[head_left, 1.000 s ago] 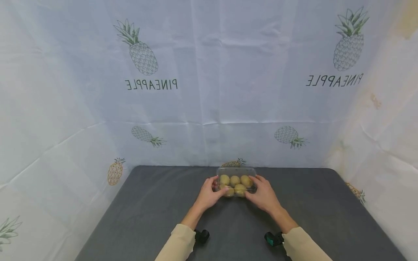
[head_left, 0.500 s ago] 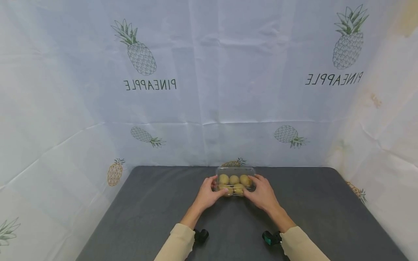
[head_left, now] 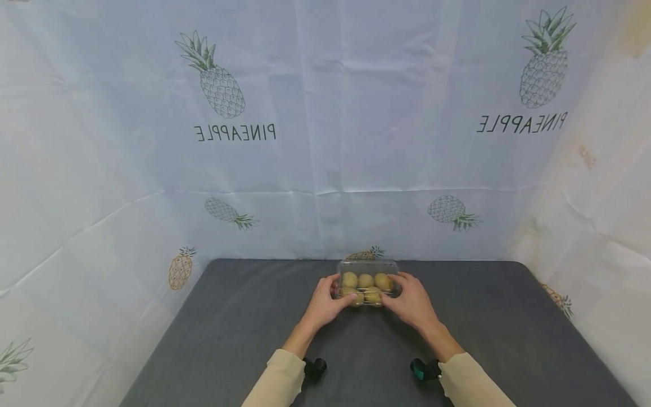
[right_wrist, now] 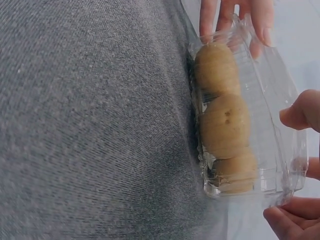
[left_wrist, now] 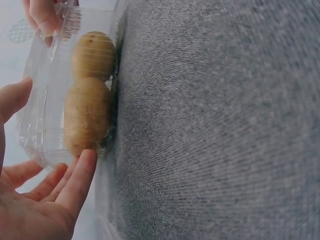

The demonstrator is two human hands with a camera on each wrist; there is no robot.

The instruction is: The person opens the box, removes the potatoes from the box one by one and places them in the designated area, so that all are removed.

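A clear plastic clamshell container (head_left: 367, 267) sits on the dark table toward its far edge. Inside lie several round, yellow-brown potatoes or similar produce (head_left: 365, 281); their exact kind I cannot tell. My left hand (head_left: 322, 303) holds the container's left end, thumb at the front and fingers along the side. At the opposite end my right hand (head_left: 410, 306) grips it in the same manner. From the left wrist view, the fingers of the left hand (left_wrist: 45, 205) touch the end wall. In the right wrist view, my right hand's thumb (right_wrist: 300, 111) lies against the lid side.
A dark grey cloth covers the table (head_left: 244, 339). White curtains (head_left: 315, 141) printed with pineapples stand behind and at both sides, close to the table's far edge. Black wrist devices (head_left: 315, 369) are strapped under both forearms.
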